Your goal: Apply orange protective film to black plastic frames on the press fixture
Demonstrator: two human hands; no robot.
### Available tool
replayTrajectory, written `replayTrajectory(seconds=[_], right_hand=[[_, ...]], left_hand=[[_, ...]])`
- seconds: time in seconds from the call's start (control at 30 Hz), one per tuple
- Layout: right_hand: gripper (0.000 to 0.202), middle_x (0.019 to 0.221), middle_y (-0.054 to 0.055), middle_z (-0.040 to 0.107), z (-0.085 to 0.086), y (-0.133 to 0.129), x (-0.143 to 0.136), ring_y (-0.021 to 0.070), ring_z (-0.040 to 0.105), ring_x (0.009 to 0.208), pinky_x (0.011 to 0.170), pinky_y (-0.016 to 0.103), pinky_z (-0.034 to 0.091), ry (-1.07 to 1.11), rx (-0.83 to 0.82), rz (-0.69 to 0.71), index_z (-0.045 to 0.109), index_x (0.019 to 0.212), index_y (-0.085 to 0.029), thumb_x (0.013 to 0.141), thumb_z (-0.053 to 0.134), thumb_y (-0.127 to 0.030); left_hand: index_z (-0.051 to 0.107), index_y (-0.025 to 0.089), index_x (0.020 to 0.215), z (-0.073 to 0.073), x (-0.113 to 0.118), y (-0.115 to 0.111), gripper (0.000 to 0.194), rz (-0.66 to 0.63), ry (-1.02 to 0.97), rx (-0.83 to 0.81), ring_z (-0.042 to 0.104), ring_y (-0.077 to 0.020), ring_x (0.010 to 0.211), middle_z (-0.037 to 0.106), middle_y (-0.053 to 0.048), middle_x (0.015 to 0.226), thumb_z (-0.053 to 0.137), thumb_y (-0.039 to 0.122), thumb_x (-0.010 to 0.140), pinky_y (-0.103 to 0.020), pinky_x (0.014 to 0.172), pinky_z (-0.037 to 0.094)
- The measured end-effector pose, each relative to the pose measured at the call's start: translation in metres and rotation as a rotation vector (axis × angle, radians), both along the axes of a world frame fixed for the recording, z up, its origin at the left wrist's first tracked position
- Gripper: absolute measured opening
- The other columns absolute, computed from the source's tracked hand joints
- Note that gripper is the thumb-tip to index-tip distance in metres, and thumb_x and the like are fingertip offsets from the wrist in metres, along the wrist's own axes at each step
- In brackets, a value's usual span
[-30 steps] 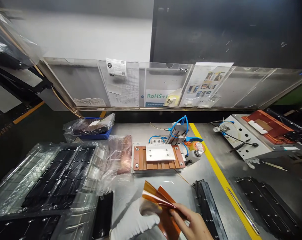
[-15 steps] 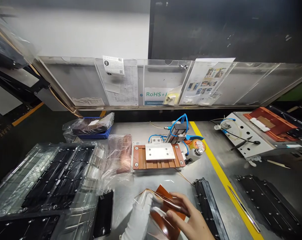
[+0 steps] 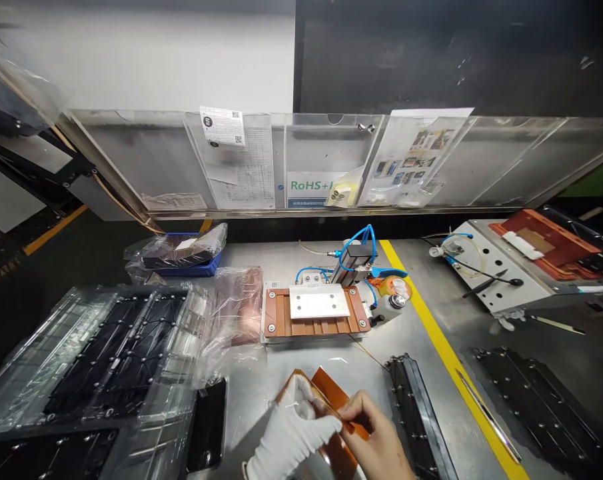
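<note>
At six o'clock from the pneumatic fixture, your gloved left hand and bare right hand meet over thin amber film, the thumb and fingertips of each pinching its lifted edge. Twisting the two grips against each other could crease or tear it, and your ungloved fingertips may well leave prints on its glossy face. Take your hands as the dial's centre: toward twelve, a flat orange sheet shows just behind your fingers; you cannot tell from this angle whether it is joined to the film, so a pull on one might drag the other. At one o'clock a thin yellowish strand could snag a loose corner. At three, the studded black part sits near enough to be knocked by an outward jerk. At nine lies a glossy black slab, exposed to a careless left wrist. Between ten and eleven, crinkled clear plastic might catch the film on a wide swing.
</note>
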State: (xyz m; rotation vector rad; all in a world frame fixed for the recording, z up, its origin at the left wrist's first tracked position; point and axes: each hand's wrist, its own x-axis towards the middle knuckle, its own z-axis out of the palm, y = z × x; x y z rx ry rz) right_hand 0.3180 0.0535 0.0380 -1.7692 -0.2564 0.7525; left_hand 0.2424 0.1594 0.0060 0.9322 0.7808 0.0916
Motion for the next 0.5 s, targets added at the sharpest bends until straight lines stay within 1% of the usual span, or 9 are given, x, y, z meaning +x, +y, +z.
replayTrajectory(seconds=[0.07,0.13,0.23,0.3,0.37,0.4,0.43,0.5], right_hand=[[0.017,0.069,0.000,0.052,0.000,0.000,0.003,0.0156,0.051,0.069,0.068,0.027,0.039,-0.017,-0.016,0.010,0.048,0.064,-0.019,0.070,0.059,-0.030],[0.014,0.071,0.000,0.054,-0.001,-0.001,0.006,0.0160,0.054,0.072,0.071,0.027,0.040,-0.013,-0.041,0.039,0.051,0.068,-0.019,0.071,0.059,-0.031],[0.016,0.080,0.002,0.061,-0.001,-0.004,0.009,0.0170,0.060,0.081,0.079,0.027,0.044,-0.015,-0.092,0.191,0.059,0.077,-0.019,0.076,0.058,-0.034],[0.024,0.091,0.004,0.065,0.001,-0.006,0.007,0.0179,0.062,0.089,0.084,0.028,0.045,-0.015,-0.090,0.244,0.063,0.088,-0.019,0.076,0.062,-0.039],[0.035,0.100,0.005,0.067,0.005,-0.008,0.004,0.0189,0.064,0.095,0.089,0.028,0.046,0.023,-0.060,0.201,0.064,0.097,-0.019,0.074,0.066,-0.046],[0.038,0.101,0.006,0.068,0.006,-0.008,0.002,0.0192,0.064,0.096,0.090,0.027,0.046,0.057,-0.038,0.159,0.064,0.098,-0.019,0.074,0.067,-0.048],[0.039,0.100,0.006,0.068,0.007,-0.009,0.001,0.0192,0.064,0.096,0.089,0.027,0.046,0.099,-0.017,0.128,0.064,0.096,-0.019,0.074,0.067,-0.051],[0.040,0.093,0.007,0.068,0.008,-0.010,0.001,0.0184,0.065,0.092,0.085,0.025,0.047,0.178,0.020,0.081,0.064,0.088,-0.018,0.075,0.066,-0.055]], left_hand=[[0.039,0.018,0.082,0.003,0.001,0.002,0.043,0.012,0.004,0.013,0.063,-0.0168,0.078,0.064,-0.005,0.083,0.076,0.023,0.059,-0.029,0.077,0.050],[0.041,0.017,0.080,0.005,0.001,0.005,0.040,0.020,0.011,0.046,0.062,-0.0168,0.077,0.064,-0.006,0.083,0.074,0.024,0.059,-0.028,0.073,0.050],[0.043,0.017,0.076,0.009,0.001,0.010,0.035,0.019,0.056,0.085,0.058,-0.0132,0.065,0.060,-0.001,0.070,0.071,0.024,0.057,-0.024,0.063,0.046],[0.044,0.017,0.075,0.013,0.001,0.014,0.033,0.013,0.073,0.077,0.057,-0.0125,0.062,0.058,0.000,0.065,0.070,0.027,0.057,-0.023,0.062,0.044],[0.046,0.016,0.075,0.018,0.002,0.017,0.034,0.032,0.090,0.059,0.058,-0.0133,0.064,0.059,-0.001,0.065,0.071,0.030,0.056,-0.024,0.064,0.045],[0.046,0.016,0.073,0.019,0.002,0.018,0.035,0.047,0.102,0.061,0.057,-0.0135,0.065,0.059,-0.001,0.066,0.072,0.031,0.055,-0.025,0.065,0.045],[0.047,0.016,0.072,0.021,0.002,0.019,0.035,0.051,0.118,0.071,0.057,-0.0134,0.064,0.059,-0.001,0.066,0.073,0.032,0.055,-0.025,0.065,0.045],[0.048,0.016,0.071,0.022,0.001,0.020,0.033,0.020,0.158,0.107,0.056,-0.0134,0.065,0.059,-0.002,0.068,0.073,0.031,0.055,-0.025,0.064,0.044]])
